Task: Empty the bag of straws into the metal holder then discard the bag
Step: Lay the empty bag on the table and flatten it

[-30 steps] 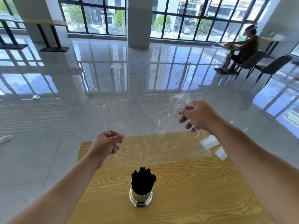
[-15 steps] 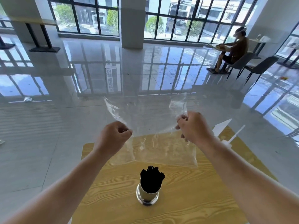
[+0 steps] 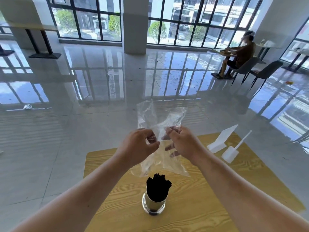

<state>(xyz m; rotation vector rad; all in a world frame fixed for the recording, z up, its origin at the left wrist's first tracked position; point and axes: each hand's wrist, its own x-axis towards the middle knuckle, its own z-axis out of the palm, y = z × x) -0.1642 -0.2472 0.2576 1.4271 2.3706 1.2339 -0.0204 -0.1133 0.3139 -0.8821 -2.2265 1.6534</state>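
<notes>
A clear plastic bag (image 3: 157,118), with no straws in it, hangs in the air above the far part of the wooden table (image 3: 200,195). My left hand (image 3: 138,146) and my right hand (image 3: 182,144) both pinch it near its middle, close together, and the plastic bunches between them. A shiny metal holder (image 3: 153,205) stands upright on the table nearer to me, below my hands. It is packed with black straws (image 3: 158,188) that stick out of its top.
Two white plastic stands (image 3: 222,139) lie at the table's far right corner. Glossy tiled floor surrounds the table. A person sits at a table with grey chairs (image 3: 265,72) at the far right. Black-legged benches stand at the far left by the windows.
My hands have come together from a wide spread, folding the stretched bag inwards so it bunches up between them. The holder and straws stay put.
</notes>
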